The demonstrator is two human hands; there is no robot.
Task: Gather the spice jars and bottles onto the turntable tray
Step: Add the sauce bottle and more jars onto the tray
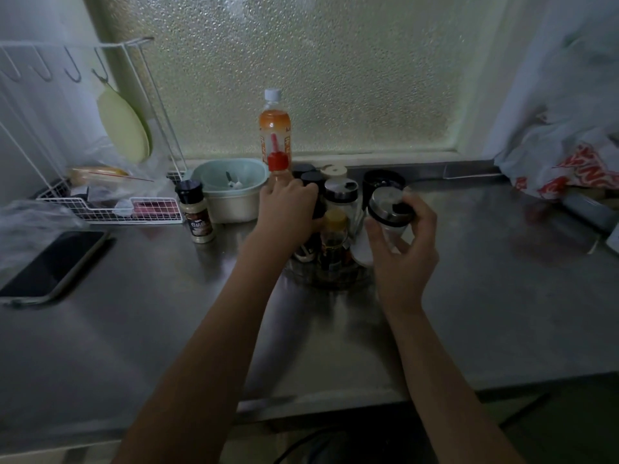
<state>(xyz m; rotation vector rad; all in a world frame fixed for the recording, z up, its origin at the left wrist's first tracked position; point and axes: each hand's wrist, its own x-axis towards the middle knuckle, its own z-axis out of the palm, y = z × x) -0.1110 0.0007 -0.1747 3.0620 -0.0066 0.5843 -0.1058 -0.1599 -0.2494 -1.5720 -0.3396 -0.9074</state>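
Fingers [407, 242] of the right hand [402, 259] grip a steel-capped jar [388, 212] that could topple crowded bottles on the turntable tray [331, 279].

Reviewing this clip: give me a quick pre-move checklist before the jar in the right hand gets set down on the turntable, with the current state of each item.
1. Right hand holds the glass jar securely: ok, fingers wrap it.
2. Jar lid closed: cannot tell.
3. Free spot on the turntable tray: cannot tell, jars crowd it.
4. Left hand steadies the dark bottle: ok.
5. All jars gathered: not ok, the spice shaker stands apart on the counter.
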